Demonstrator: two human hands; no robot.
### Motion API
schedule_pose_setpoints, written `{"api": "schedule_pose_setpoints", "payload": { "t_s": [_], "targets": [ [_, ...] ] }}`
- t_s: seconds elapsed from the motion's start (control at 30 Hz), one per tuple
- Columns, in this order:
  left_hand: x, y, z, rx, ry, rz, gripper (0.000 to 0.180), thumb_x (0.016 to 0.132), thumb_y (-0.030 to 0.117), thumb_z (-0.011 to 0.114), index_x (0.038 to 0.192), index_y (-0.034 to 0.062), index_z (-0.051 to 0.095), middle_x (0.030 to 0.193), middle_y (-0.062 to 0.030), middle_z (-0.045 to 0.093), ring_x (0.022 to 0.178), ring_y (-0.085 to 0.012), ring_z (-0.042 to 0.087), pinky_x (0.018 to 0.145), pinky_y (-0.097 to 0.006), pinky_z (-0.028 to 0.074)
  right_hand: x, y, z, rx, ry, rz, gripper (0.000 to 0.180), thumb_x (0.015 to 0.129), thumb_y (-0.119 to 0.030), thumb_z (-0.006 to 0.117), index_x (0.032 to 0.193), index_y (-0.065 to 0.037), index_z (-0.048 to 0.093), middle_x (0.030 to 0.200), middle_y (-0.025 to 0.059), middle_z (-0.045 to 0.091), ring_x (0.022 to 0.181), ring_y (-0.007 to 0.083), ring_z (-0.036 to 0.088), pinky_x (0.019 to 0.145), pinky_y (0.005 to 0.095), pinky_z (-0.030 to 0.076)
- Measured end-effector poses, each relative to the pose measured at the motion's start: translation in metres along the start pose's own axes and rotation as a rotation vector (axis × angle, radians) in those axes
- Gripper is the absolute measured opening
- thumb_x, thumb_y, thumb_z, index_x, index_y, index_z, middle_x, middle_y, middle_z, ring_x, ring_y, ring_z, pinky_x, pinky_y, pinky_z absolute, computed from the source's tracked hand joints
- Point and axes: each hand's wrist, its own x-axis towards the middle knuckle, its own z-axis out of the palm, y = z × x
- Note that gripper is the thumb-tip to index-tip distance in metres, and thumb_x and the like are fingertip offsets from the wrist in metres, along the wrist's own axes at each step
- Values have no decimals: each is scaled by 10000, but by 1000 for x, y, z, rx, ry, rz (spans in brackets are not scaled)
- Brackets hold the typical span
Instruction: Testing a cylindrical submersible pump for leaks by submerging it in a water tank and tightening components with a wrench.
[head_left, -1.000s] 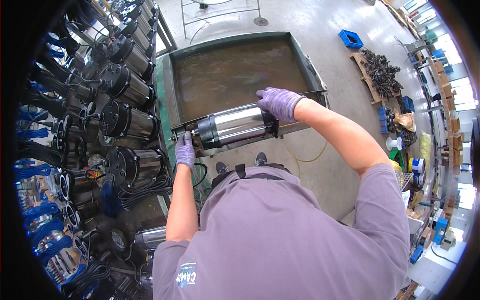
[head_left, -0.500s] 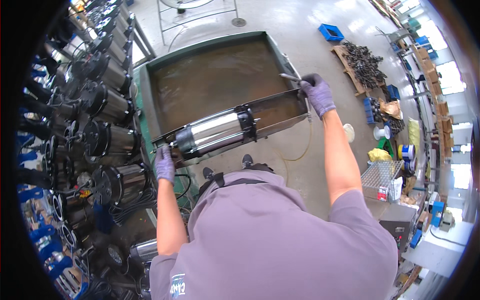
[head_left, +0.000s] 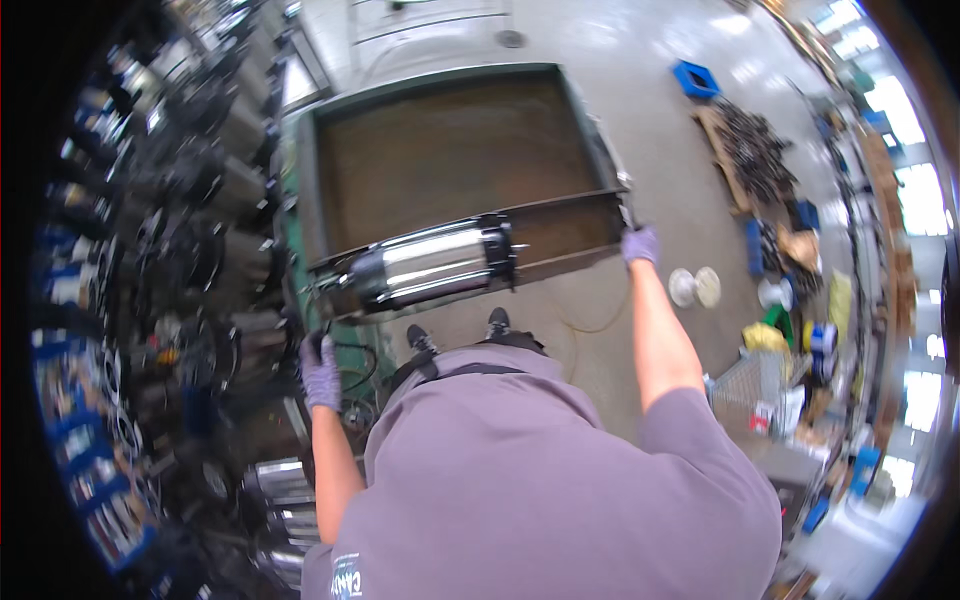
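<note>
A shiny steel motor-like cylinder with black end caps (head_left: 435, 265) lies across the near end of a green metal tank (head_left: 440, 78) of brownish water. My left hand (head_left: 320, 378), in a purple glove, is off the tank's near left corner, fingers apart, close to a black cable (head_left: 365, 370). Nothing shows in it. My right hand (head_left: 640, 244), also gloved, is closed at the tank's near right corner. A slim metal nozzle (head_left: 627, 212) sticks up from its fingers; blur hides the exact grip.
Rows of similar steel cylinders (head_left: 245, 265) stand along the left. On the right lie a pallet of dark metal parts (head_left: 755, 155), a blue bin (head_left: 696, 79), a white spool (head_left: 694, 288) and a wire basket (head_left: 745, 390). A thin yellowish hose (head_left: 600, 325) trails below the tank.
My left hand has left the tank's corner and moved down toward me. My right hand has dropped lower along the right corner, the nozzle now upright instead of pointing left. The cylinder stays in place.
</note>
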Motion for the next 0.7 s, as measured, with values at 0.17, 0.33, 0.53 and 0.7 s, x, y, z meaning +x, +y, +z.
{"api": "schedule_pose_setpoints", "payload": {
  "t_s": [0.17,0.33,0.53,0.7],
  "targets": [
    [-31,-8,-27,-183,258,-298,263,1041,240,638,1170,11,649,1081,-107,689,991,-208,623,931,-345,494,3,35,-24,-219,-154,-217,464,901,-334,693,1249,-27,702,1210,259,726,1152,430,685,979,491,528],
    [-18,-44,-70,-563,733,-555,286,1013,219,625,1203,6,629,1069,-130,671,968,-225,626,935,-362,506,-48,-31,-30,247,-328,-365,333,1010,-325,645,1156,-31,701,1010,157,740,927,289,710,850,420,558],
    [33,-158,-74,-217,745,-1070,911,872,576,763,1496,-19,468,1431,-216,612,1316,-378,594,1093,-463,474,-113,-125,7,477,-759,-580,497,1064,-487,587,1290,-49,646,1044,82,708,920,169,664,851,333,529],
    [53,-145,-81,-11,560,-1287,1271,723,690,849,1573,-45,257,1605,-313,379,1504,-435,386,1230,-522,348,-153,-170,6,216,-746,-766,739,1008,-659,529,1386,-30,605,1225,187,704,1087,282,657,981,396,501]
  ]
}}
